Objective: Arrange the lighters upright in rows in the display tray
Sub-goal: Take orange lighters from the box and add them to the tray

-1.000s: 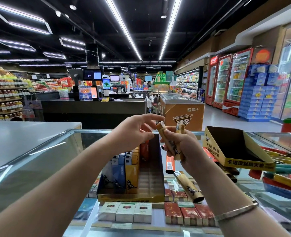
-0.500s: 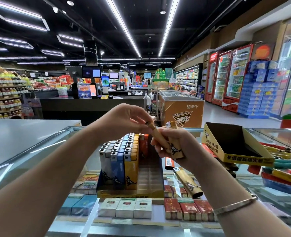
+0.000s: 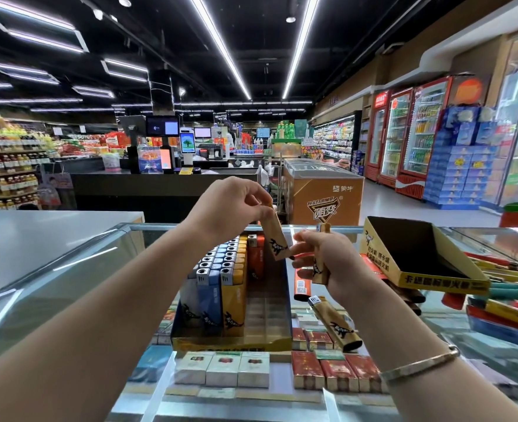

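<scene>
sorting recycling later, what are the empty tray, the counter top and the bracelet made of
Empty tray: looks like printed cardboard, matte, with folded flat walls. Counter top: glass, glossy; it reflects lights and shows packs beneath. Bracelet: probably metal, given its thin pale shiny band.

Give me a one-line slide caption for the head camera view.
Left hand lowers a tan lighter toward the half-filled cardboard display tray while right hand holds another tan lighter.

Both forearms are seen bare, with no sleeves in view. A thin gold-toned bangle [image 3: 420,365] is worn on the right wrist. The left hand [image 3: 227,208] and right hand [image 3: 327,263] are ungloved.
</scene>
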{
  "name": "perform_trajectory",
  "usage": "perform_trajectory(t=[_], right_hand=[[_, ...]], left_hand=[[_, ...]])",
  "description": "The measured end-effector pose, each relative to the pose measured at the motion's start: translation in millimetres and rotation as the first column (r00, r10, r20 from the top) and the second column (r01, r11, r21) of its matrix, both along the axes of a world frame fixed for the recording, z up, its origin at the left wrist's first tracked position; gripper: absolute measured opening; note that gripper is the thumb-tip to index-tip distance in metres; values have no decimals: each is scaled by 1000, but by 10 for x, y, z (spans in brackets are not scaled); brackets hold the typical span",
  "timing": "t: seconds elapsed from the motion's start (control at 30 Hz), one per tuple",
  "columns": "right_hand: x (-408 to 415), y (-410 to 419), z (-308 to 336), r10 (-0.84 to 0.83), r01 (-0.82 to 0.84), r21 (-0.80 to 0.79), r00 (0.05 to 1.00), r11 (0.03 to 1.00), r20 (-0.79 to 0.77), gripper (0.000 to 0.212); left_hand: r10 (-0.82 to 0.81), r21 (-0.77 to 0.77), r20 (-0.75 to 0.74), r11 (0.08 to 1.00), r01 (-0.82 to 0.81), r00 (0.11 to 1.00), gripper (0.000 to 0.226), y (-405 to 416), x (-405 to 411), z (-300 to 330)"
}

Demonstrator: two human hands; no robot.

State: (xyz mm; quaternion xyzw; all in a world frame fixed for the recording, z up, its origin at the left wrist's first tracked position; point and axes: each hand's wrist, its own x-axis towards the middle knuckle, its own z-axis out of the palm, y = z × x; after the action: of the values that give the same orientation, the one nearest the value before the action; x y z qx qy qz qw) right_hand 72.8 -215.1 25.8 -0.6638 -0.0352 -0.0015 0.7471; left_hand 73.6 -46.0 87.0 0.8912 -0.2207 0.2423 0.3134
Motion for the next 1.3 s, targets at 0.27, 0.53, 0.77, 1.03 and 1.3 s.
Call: perform_trajectory(t=[0.27, 0.53, 0.77, 1.03, 1.3], right_hand=[[-14, -1, 8, 4, -4, 1, 1000, 1000, -8, 23], [-1, 2, 3, -3, 3, 0, 1000, 1000, -5, 22], [23, 4, 8, -16, 16, 18, 1000, 1000, -13, 18], [22, -4, -5, -10, 10, 28, 1000, 1000, -3, 19], [24, -8, -2, -4, 5, 34, 1000, 999, -15, 22]], left_hand=[[53, 212, -26, 976, -46, 998, 10, -30, 4, 0], [119, 239, 59, 962, -130, 991, 8, -203, 52, -155], [236, 396, 121, 879, -265, 964, 9, -257, 99, -194], [253, 455, 16, 859, -232, 967, 7, -277, 140, -89], [200, 440, 176, 860, -258, 964, 8, -257, 157, -230]])
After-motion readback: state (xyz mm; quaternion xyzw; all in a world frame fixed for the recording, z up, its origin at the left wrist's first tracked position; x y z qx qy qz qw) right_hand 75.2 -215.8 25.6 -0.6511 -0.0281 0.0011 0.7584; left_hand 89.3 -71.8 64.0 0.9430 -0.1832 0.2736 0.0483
